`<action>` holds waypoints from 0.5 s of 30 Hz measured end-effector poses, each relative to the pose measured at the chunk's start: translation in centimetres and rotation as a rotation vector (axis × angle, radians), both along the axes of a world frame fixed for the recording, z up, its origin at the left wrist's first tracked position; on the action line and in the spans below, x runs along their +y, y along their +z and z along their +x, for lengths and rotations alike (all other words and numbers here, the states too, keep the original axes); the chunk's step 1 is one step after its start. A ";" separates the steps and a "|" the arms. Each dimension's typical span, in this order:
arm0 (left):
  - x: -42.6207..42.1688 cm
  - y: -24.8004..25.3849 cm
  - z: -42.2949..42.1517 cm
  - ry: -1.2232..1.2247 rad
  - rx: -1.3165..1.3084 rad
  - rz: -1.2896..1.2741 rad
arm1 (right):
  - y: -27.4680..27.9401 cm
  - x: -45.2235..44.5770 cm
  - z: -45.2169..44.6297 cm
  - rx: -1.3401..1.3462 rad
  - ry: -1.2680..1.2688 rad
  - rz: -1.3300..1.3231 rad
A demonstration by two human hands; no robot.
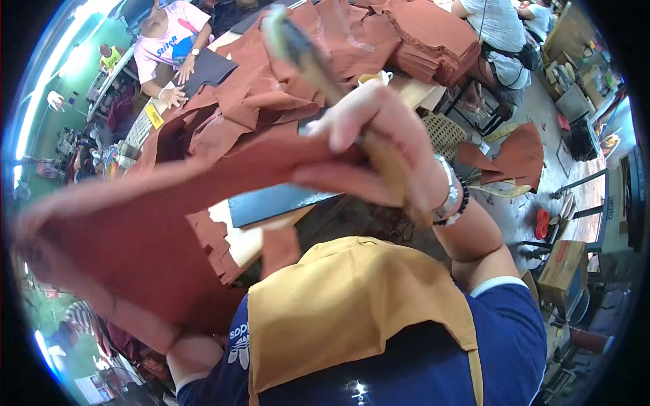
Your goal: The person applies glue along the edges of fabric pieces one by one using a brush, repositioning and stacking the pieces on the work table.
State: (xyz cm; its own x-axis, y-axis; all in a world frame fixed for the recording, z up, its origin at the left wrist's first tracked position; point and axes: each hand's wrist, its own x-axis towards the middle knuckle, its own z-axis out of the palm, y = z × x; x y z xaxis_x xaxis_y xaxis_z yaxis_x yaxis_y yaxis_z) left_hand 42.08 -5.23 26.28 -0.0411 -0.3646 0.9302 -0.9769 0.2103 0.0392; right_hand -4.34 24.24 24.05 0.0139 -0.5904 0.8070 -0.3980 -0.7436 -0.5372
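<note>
A reddish-brown leather sheet [145,250] is stretched in the air across my front, blurred by motion. My right hand [389,125] is closed around a wooden-handled tool [318,71] and also pinches the sheet's right end. The tool slants up and away; its pale tip is too smeared to name its kind. At the far left, my left hand [37,254] grips the sheet's other end, with its fingers blurred and partly hidden. Below the sheet, a dark flat board [281,201] lies on the worktable [244,242] near several reddish-brown pieces.
Crumpled leather [261,88] and a thick stack of cut sheets [433,40] cover the table's far side. Across it stands a person [169,44] with hands on a dark piece. Another person [497,30] is at back right. A cardboard box [563,271] stands at right.
</note>
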 end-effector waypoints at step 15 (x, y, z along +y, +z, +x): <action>11.5 -26.8 -29.2 -0.908 -0.547 1.059 | -20.1 5.3 -17.7 0.148 -0.902 0.534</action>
